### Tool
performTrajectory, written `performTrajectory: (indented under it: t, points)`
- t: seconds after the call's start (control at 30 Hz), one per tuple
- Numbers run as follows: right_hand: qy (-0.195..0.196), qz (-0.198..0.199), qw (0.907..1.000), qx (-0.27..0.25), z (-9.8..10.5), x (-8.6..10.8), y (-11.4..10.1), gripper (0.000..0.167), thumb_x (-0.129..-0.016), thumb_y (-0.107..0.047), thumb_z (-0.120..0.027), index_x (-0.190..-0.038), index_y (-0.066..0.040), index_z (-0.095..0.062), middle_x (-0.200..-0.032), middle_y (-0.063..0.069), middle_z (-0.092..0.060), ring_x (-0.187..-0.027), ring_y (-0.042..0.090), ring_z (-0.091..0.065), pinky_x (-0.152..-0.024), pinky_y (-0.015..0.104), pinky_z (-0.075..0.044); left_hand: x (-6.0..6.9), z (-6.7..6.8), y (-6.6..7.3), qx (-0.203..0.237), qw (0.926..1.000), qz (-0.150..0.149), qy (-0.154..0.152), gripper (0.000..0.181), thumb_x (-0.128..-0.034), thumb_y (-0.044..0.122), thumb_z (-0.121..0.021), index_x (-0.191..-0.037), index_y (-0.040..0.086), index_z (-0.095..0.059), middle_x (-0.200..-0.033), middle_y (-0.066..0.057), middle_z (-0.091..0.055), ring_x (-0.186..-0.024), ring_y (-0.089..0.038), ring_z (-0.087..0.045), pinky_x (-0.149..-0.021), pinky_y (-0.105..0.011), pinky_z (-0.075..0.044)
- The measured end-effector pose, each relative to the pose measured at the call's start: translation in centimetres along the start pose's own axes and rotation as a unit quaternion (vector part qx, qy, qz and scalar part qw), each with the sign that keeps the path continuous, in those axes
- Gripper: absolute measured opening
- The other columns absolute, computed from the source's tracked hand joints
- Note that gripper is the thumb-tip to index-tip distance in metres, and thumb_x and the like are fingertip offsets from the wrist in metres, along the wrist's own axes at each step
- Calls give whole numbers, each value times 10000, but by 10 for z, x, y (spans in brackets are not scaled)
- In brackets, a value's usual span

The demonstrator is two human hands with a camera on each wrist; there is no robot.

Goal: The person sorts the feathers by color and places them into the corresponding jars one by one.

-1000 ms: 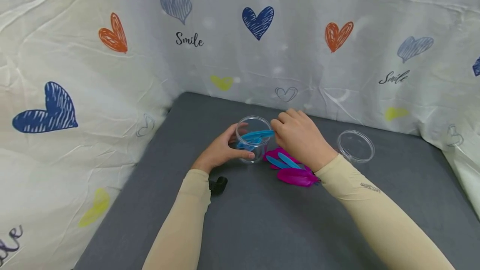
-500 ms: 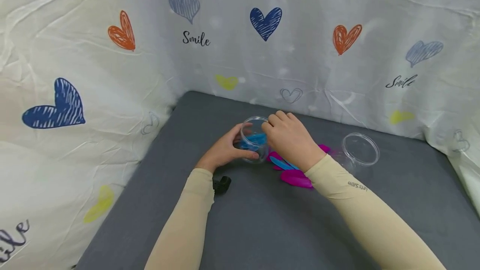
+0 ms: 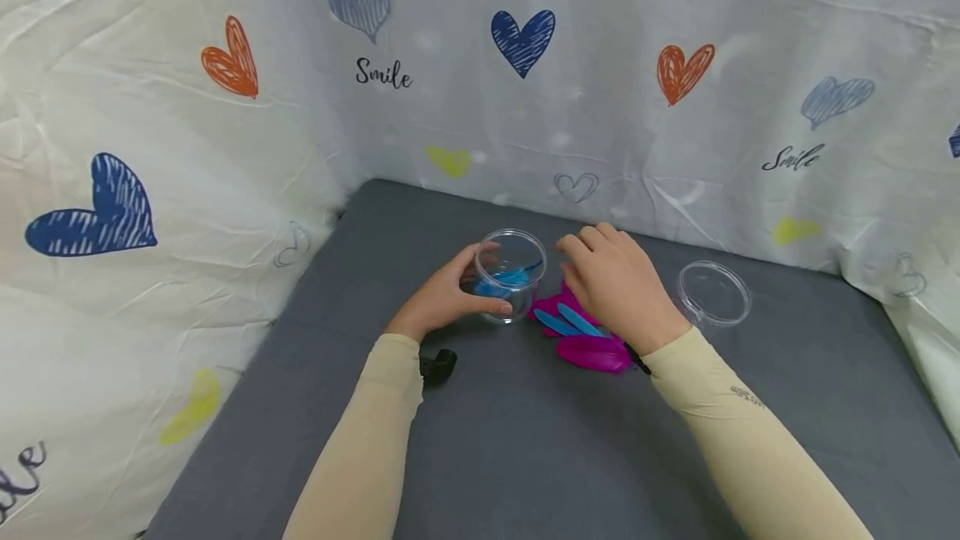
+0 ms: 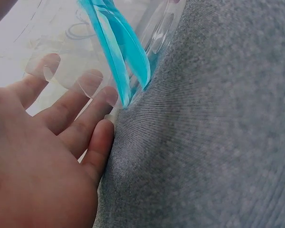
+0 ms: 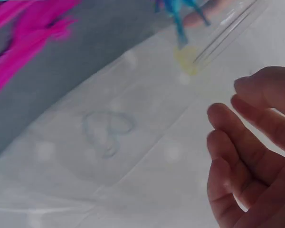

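My left hand (image 3: 442,298) grips a clear round jar (image 3: 511,250) from its left side, fingers behind and thumb in front. Several blue feathers (image 3: 512,277) lie inside the jar, and in the left wrist view blue feathers (image 4: 116,47) show through its wall. Just right of the jar, my right hand (image 3: 617,283) hangs above a pile of feathers; in the right wrist view the hand (image 5: 251,152) has loosely bent fingers and holds nothing. The pile has magenta feathers (image 3: 592,354) and blue feathers (image 3: 576,319), partly hidden by the right hand.
A clear round lid (image 3: 714,293) lies on the grey table (image 3: 510,457) to the right of the right hand. By the left wrist is a small black object (image 3: 438,367). A white cloth (image 3: 600,107) with printed hearts stands behind the table and along its left.
The blue feather that the right hand held at the jar's mouth is now inside. My right hand has let go and moved right, over the pile. The left hand still grips the jar.
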State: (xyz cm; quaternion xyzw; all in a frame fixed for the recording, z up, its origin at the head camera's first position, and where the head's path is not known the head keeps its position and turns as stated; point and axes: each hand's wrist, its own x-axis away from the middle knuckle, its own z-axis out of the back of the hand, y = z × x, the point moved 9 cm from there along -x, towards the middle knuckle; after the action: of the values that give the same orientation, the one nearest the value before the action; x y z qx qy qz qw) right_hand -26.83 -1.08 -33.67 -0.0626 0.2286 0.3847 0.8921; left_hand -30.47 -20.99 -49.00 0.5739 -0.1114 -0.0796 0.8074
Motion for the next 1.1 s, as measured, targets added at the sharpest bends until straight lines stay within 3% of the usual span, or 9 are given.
performTrajectory:
  t: [0.3, 0.6, 0.83, 1.1]
  points:
    - [-342, -789, 9961, -206, -14, 69, 37, 27, -967, -48, -718, -962, -57, -742, -854, 59, -705, -797, 256, -605, -712, 386, -550, 0, 3, 1, -16, 10000, -26, 3, 982, -771, 556, -963, -1584, 504, -414, -1635, 78, -480, -1541, -259, -456, -1248, -582, -430]
    - [-714, -1178, 9904, -125, -40, 119, 53, 139, -894, 20, -755, -840, -98, -703, -706, 20, -626, -675, 224, -553, -639, 379, -516, -3, 0, 1, 12, 9999, -112, -69, 994, -802, 501, -959, -1616, 435, -393, -1673, 98, -458, -1561, -271, -437, -1282, -576, -387]
    - [-1029, -1341, 9855, -175, -55, 133, 56, 153, -848, -15, -853, -862, -109, -733, -761, 34, -677, -735, 260, -618, -687, 426, -557, -2, 1, -1, 48, 9999, -103, -81, 989, -816, 477, -956, -1622, 390, -389, -1663, 49, -478, -1564, -285, -437, -1284, -592, -378]
    - [-1267, -1465, 9802, -411, -61, 137, 53, 173, -852, -116, -915, -880, -139, -745, -749, -38, -651, -715, 179, -574, -671, 374, -537, -3, 1, -1, 19, 10000, -83, -51, 997, -797, 500, -963, -1616, 393, -405, -1657, 60, -484, -1554, -274, -446, -1268, -584, -405]
